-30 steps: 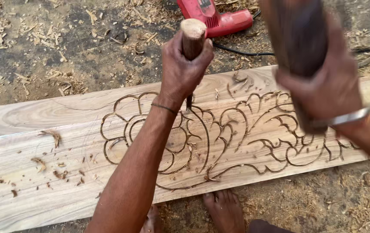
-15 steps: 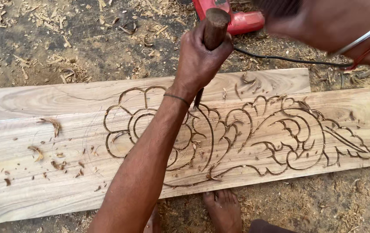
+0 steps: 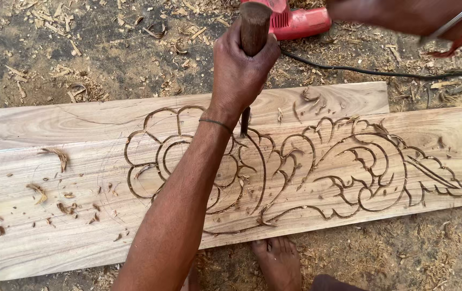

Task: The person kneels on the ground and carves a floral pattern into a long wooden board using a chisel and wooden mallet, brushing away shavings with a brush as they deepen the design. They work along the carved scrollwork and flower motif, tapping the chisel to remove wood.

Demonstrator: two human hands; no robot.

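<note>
my left hand (image 3: 240, 70) is clenched round the chisel (image 3: 254, 32), tip at the plank's (image 3: 53, 226) twelve o'clock groove; keep it upright. right hand (image 3: 403, 13) blurred, can't tell.

Pretty even, soft daylight here, bright but no harsh glare, and the pale wooden plank (image 3: 349, 167) reads clean with crisp grain and carved grooves. Shadows are faint, just a thin one hugging the plank's near edge on the dirt. Only the right hand (image 3: 403, 16), above the plank at the top edge, is smeared with motion blur and cropped.
</note>
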